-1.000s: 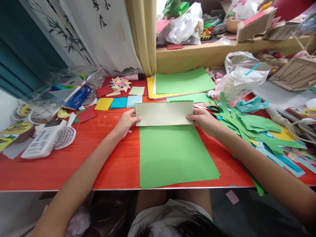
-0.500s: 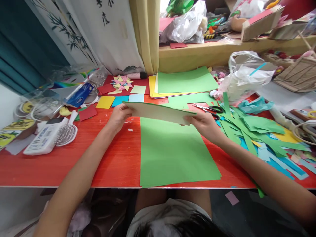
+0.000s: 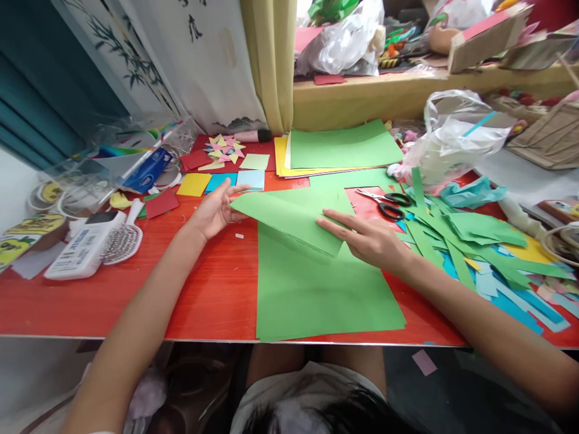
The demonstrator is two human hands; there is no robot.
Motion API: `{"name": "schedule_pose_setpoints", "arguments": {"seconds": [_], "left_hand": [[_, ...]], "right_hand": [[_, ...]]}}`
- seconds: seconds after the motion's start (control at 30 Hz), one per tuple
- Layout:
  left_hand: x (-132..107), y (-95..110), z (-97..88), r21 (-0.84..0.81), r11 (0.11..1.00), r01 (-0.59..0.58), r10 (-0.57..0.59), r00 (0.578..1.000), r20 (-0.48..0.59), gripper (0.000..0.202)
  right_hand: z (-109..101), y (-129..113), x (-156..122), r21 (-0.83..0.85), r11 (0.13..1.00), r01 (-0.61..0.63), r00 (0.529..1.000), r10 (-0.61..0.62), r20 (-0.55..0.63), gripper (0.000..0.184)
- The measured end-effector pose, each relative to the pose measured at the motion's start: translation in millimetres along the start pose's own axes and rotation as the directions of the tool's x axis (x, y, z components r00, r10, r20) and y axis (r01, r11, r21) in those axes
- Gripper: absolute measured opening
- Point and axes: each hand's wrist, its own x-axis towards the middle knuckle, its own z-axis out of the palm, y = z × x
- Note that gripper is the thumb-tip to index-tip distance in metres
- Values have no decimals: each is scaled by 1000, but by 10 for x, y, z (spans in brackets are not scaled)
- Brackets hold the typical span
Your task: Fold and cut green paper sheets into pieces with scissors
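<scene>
A folded piece of green paper (image 3: 289,217) is tilted above larger green sheets (image 3: 316,301) that lie on the red table. My left hand (image 3: 215,211) is at the folded piece's left corner, fingers loosely apart and not gripping. My right hand (image 3: 371,238) rests stretched fingers on the piece's right part, with the thumb hidden underneath. Just beyond the right hand lie black-handled scissors (image 3: 384,202), blades pointing left. Yellow (image 3: 193,184), blue (image 3: 221,182) and pale blue (image 3: 251,179) paper squares lie past the left hand.
Green paper strips and scraps (image 3: 479,232) are heaped at the right. A stack of coloured sheets (image 3: 344,144) lies at the back, near a clear plastic bag (image 3: 456,138). At the left are a hairbrush (image 3: 122,241), a white bottle (image 3: 84,253) and a folded paper star (image 3: 225,148).
The green piece has turned from edge-on to its green face and come down towards the sheets. My left fingers have loosened, and my right hand has shifted onto its face.
</scene>
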Motion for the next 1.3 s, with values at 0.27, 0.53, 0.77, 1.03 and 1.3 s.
{"name": "schedule_pose_setpoints", "arguments": {"seconds": [0.27,0.53,0.77,1.03,1.3], "left_hand": [[-29,18,-65,230,959,164,-184,981,67,45],[1,23,-172,368,912,183,-229,970,83,34],[-118,242,-367,614,773,157,-155,986,-57,48],[-112,396,-823,870,478,125,-130,989,-70,32],[-27,302,-807,973,152,173,107,976,-190,20]], "right_hand": [[-51,-153,27,81,983,163,985,-166,41,49],[-86,-376,47,150,920,362,932,-361,-35,38],[-55,-537,73,208,808,551,833,-549,-77,32],[84,-142,137,140,981,135,991,-137,6,33],[260,136,104,132,989,-66,994,54,91,37]]}}
